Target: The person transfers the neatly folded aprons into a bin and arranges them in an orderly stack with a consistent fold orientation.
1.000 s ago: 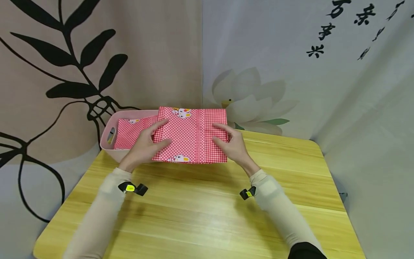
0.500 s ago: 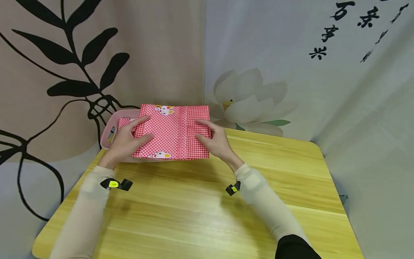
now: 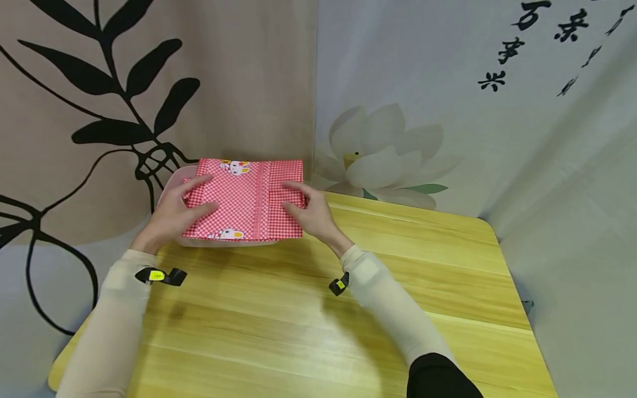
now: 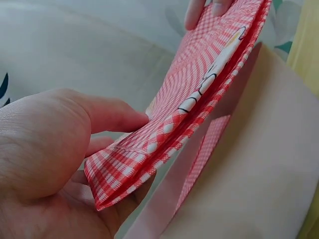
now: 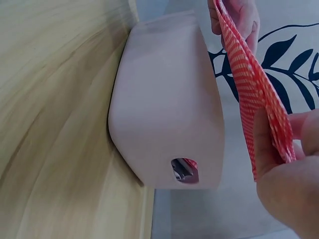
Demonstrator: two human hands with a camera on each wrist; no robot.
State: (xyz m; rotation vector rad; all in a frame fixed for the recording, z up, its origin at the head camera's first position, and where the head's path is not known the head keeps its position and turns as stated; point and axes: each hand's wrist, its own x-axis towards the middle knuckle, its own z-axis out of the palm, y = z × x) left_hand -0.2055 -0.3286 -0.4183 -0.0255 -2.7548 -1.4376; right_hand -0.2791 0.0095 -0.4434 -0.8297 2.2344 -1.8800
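A folded red-and-white checked cloth (image 3: pixel 229 199) with printed rabbits is held level between both hands. My left hand (image 3: pixel 171 213) grips its left edge, thumb on top and fingers underneath, as the left wrist view shows. On the opposite edge, my right hand (image 3: pixel 316 215) pinches the cloth the same way. Beneath it stands a pale pink plastic bin (image 5: pixel 164 99), mostly covered by the cloth in the head view. The right wrist view shows the cloth raised above the bin's rim, apart from it. Another checked cloth (image 4: pixel 207 149) is partly visible inside the bin.
The bin stands at the back left of a wooden table (image 3: pixel 278 315), close to the curtain (image 3: pixel 249 83) with its leaf print. Through the bin's handle hole (image 5: pixel 184 170), something dark and something red show. A second curtain (image 3: pixel 562 143) borders the table's right side.
Both hands have carried the folded cloth leftward, from partly beside the bin to over it. The cloth lying in the bin is now covered in the head view.
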